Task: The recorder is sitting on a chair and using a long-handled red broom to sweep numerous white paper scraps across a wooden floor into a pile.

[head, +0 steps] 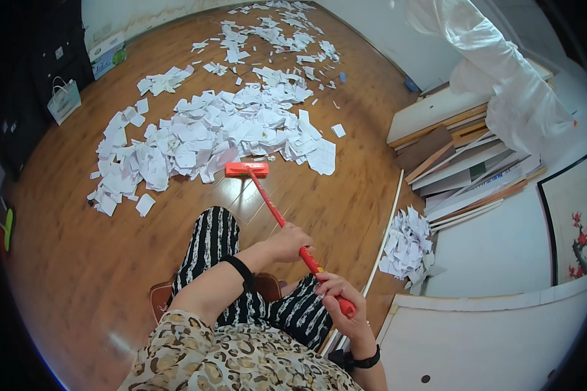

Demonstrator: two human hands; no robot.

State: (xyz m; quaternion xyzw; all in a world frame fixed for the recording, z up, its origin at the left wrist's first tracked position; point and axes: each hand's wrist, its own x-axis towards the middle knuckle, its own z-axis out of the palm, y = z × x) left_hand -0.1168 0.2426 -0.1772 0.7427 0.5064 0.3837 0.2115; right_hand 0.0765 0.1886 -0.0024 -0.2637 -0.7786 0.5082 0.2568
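Observation:
My left hand (289, 243) is closed around the middle of the red handle of a long-handled broom (269, 200). Nearer to me, my right hand (343, 299) grips the same handle close to its end. The broom's red head rests on the wood floor (342, 195) at the near edge of a wide heap of white paper pieces (210, 127), beside a pinkish sheet. Bristles are mostly hidden under the head. Past the heap, more paper scraps (283, 36) lie scattered towards the far wall.
At the right, boards (460, 166) lean by the wall, with a smaller paper pile (406, 244) beside a long white strip (384, 229). A framed blossom picture (575, 225) stands there. A paper bag (64, 101) and a box (107, 54) stand at the left.

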